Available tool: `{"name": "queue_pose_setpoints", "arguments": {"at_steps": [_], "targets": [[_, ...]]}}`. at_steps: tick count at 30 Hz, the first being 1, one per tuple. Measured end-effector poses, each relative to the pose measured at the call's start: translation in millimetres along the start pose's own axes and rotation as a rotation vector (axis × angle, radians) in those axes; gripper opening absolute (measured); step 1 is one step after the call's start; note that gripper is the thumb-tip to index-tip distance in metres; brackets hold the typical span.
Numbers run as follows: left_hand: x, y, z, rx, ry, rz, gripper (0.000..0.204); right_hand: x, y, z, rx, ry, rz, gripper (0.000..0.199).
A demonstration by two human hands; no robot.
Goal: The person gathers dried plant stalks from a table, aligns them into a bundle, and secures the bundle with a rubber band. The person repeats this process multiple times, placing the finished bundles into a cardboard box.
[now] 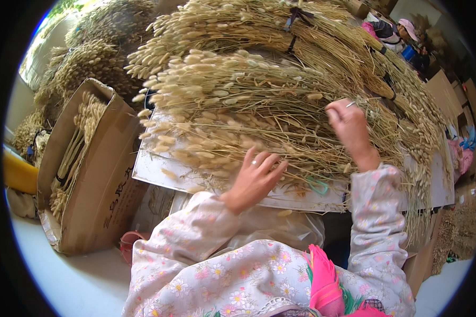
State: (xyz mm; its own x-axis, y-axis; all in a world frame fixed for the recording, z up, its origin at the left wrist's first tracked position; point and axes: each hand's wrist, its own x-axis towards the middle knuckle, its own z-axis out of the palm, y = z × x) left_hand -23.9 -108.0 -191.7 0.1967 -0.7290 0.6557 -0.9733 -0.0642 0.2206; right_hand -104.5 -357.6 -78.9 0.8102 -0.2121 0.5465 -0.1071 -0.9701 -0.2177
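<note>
A: What's lying at the middle of it all?
B: A loose spread of dried grass stems (232,95), thin and straw-like, with soft, fuzzy oval heads. It covers most of the white surface (149,170); the heads point toward the left edge, some poking past it, and the stalks run toward the right.
A: And the hands?
B: The left hand (256,177) is at the stems by the near edge, fingers fanned and slightly bent, back upward, a ring on one finger. I'd call it open.
A: The right hand (349,127)?
B: Farther in from the near edge, over the stalks, with its fingers curled and its thumb side facing left. It's a bit blurred, so I can't tell whether it grips any stems.
A: How do the arms stand?
B: The left forearm slants up and inward; the right one rises nearly straight. Both wear loose, wrinkled floral cloth.
A: Further out?
B: Toward the far edge lies a thick tied bundle (222,24), cinched by a dark strip (300,15). Left of the surface, a tilted, rough-edged cardboard box (103,174) holds more fuzzy-headed grass (90,113).
</note>
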Motion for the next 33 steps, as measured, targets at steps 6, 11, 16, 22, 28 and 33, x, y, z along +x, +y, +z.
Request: {"name": "queue_pose_setpoints", "arguments": {"at_steps": [6,11,16,22,28,33], "targets": [[-56.0,5.2,-48.7,-0.306,-0.095,-0.235,0.027,-54.0,-118.1,71.9,0.019,-0.191,-0.156,0.022],[-81.9,6.5,-73.5,-0.371,0.015,-0.472,0.025,-42.7,-140.5,122.4,-0.07,-0.241,-0.16,0.031],[-84.4,0.3,-91.3,-0.631,0.016,-0.892,0.031,-41.1,-140.6,108.4,-0.019,0.063,-0.223,0.012],[-70.5,-16.0,-100.5,-1.589,0.355,-0.982,0.067,-69.5,-158.9,76.7,0.039,-0.014,-0.306,0.006],[-70.9,-13.6,-111.3,-1.628,0.505,-0.906,0.04,-78.1,-197.7,76.2,-0.005,0.104,-0.324,0.027],[-71.4,3.0,-127.2,-1.531,0.46,-0.778,0.038,-77.1,-233.4,81.5,0.047,-0.159,-0.399,0.015]]}}
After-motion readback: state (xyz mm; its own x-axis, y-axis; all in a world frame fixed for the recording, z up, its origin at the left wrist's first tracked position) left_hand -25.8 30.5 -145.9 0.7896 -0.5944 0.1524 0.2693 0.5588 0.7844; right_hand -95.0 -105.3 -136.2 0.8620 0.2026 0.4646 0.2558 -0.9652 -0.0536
